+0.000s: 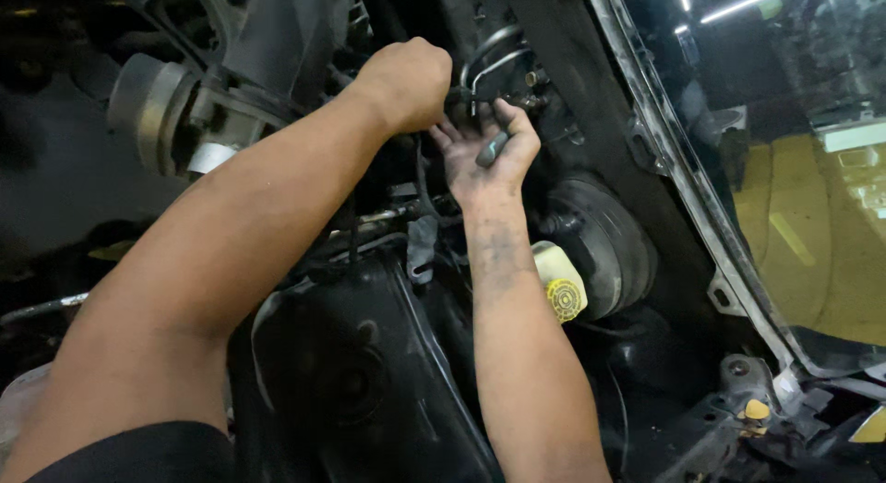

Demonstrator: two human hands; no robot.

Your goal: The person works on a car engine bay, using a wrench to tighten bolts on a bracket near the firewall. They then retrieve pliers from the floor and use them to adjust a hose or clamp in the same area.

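Just above the right hand (489,151), thin metal pipes (494,57) curve toward the firewall; its palm clasps a small grey tool (494,148). The left hand (406,82), clenched, grips beside them. Pipes look stiff, probably greasy; hold near the fittings.

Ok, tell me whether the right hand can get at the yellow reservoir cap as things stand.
Probably yes. The right hand holds a small tool up by the metal pipes, but the yellow cap sits uncovered just beside that forearm, nothing over it.
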